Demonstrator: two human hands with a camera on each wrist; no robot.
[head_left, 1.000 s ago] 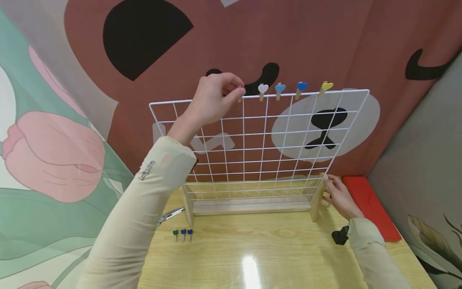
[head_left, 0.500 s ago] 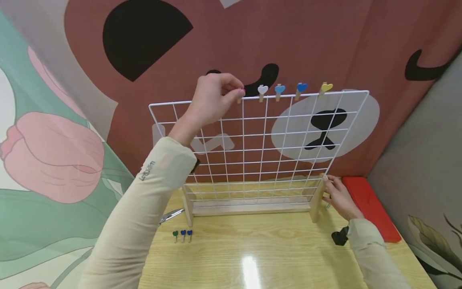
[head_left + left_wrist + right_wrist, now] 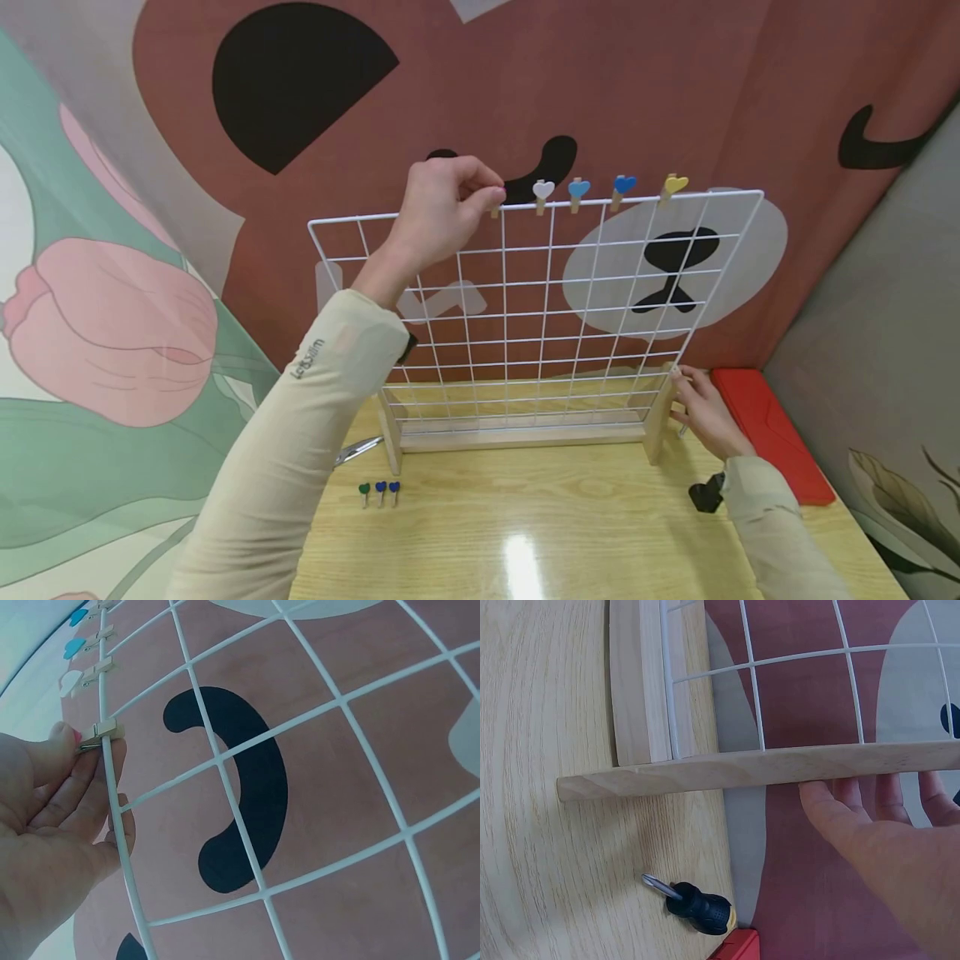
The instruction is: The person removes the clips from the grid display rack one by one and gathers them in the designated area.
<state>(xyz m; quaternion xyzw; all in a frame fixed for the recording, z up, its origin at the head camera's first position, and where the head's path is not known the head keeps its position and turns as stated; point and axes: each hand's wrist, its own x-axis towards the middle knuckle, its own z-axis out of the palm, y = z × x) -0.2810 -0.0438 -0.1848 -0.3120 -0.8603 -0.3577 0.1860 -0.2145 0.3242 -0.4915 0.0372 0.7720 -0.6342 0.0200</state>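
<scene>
A white wire grid [image 3: 540,317] stands upright in a wooden base [image 3: 517,435] on the table. My left hand [image 3: 491,193] is up at the grid's top wire and pinches a small wooden peg [image 3: 101,733] between thumb and fingers [image 3: 64,739]. To its right, white [image 3: 543,190], light blue [image 3: 578,188], blue [image 3: 624,183] and yellow [image 3: 674,184] heart pegs sit clipped on the same wire. My right hand [image 3: 701,408] rests with straight fingers [image 3: 855,796] against the right wooden foot [image 3: 757,769] of the stand.
Three small heart pegs [image 3: 379,490] lie on the wooden table [image 3: 525,533] in front of the left foot, with a metal tool [image 3: 356,450] beside it. A black stubby screwdriver [image 3: 697,906] lies near my right wrist. A red case [image 3: 772,433] lies along the right wall.
My left fingertips now cover the pink heart that showed a second ago. Both hands stay where they were.
</scene>
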